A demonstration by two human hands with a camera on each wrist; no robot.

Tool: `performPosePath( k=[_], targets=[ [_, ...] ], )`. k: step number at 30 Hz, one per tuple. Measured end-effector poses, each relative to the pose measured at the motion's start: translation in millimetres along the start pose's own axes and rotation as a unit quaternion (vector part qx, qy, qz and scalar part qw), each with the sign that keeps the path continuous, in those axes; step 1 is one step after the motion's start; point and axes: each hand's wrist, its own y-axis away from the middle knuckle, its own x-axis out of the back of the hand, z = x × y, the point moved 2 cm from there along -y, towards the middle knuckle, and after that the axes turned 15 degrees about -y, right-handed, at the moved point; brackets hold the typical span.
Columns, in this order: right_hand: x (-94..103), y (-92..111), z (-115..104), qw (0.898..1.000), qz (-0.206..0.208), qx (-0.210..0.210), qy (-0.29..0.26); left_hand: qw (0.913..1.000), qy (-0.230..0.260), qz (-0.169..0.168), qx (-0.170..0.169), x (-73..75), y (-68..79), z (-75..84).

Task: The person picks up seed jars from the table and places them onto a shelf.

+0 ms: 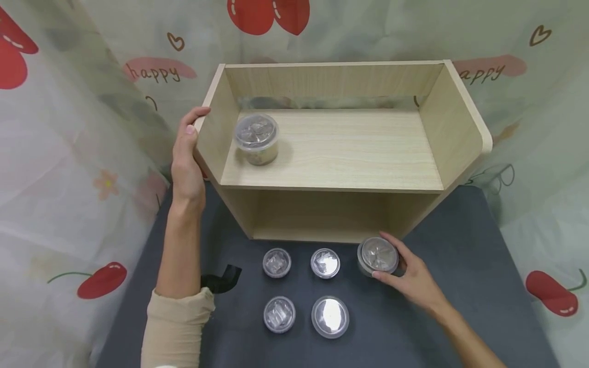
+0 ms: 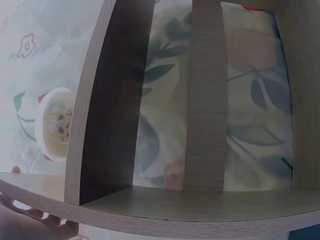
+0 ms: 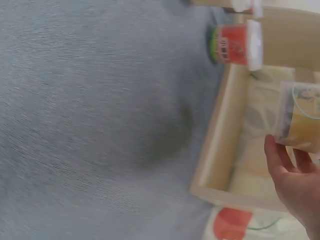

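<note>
My left hand (image 1: 187,168) grips the left side panel of a two-tier wooden shelf (image 1: 349,148), thumb at its front edge. In the left wrist view, the fingers (image 2: 37,214) show along the outside of that panel. A clear lidded plastic cup (image 1: 256,139) stands on the upper tier, near the left panel. My right hand (image 1: 418,283) holds another lidded plastic cup (image 1: 378,255) by its side, in front of the lower tier's right part. The right wrist view shows this cup (image 3: 302,117) with yellowish contents, between thumb and fingers.
Several lidded cups stand on the dark table (image 1: 414,337) before the shelf, including a small one (image 1: 277,262) and a wider one (image 1: 330,317). A red cup (image 3: 235,45) shows in the right wrist view. A black strap (image 1: 223,280) lies by the left forearm. Printed curtains (image 1: 529,153) surround the table.
</note>
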Motion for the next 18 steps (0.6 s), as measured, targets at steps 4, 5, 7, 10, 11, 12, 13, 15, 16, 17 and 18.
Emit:
performPosePath(
  k=[4,5,7,10,11,12,13,15,16,17,18],
  targets=[
    [1.0,-4.0,-23.5,1.0,-0.015,0.015,0.017,1.0,0.005,-0.002,0.002,0.2,-0.7,0.0],
    [1.5,-5.2,-29.5,1.0,-0.017,0.02,0.017,1.0,0.006,-0.002,0.003,0.1,-0.8,0.0],
    [2.0,-6.8,-40.8,0.999,-0.024,0.031,0.017,1.0,0.006,-0.003,0.004,0.0,-0.8,-0.2],
    [2.5,-9.0,-55.6,0.998,-0.032,0.046,0.011,1.0,0.002,-0.003,0.006,-0.1,-0.2,-0.7],
    [2.6,-9.7,-59.6,0.998,-0.035,0.051,0.011,1.0,0.001,-0.003,0.006,-0.1,-0.1,-0.7],
    [2.8,-10.3,-63.3,0.998,-0.037,0.055,0.011,1.0,-0.001,-0.003,0.007,-0.2,0.1,-0.8],
    [3.2,-11.2,-66.7,0.998,-0.038,0.058,0.011,1.0,-0.002,-0.003,0.007,-0.2,0.3,-0.8],
    [3.7,-13.1,-72.3,0.997,-0.041,0.065,0.012,1.0,-0.004,-0.002,0.008,-0.1,0.3,-0.6],
    [4.0,-14.0,-74.6,0.997,-0.042,0.069,0.014,1.0,-0.004,-0.001,0.009,-0.1,0.3,-0.5],
    [4.2,-15.0,-76.8,0.996,-0.044,0.072,0.014,0.9999,-0.004,-0.001,0.01,-0.1,0.2,-0.4],
    [4.5,-16.1,-78.9,0.996,-0.046,0.076,0.014,0.9999,-0.004,-0.001,0.009,-0.3,0.1,-0.3]
  ],
)
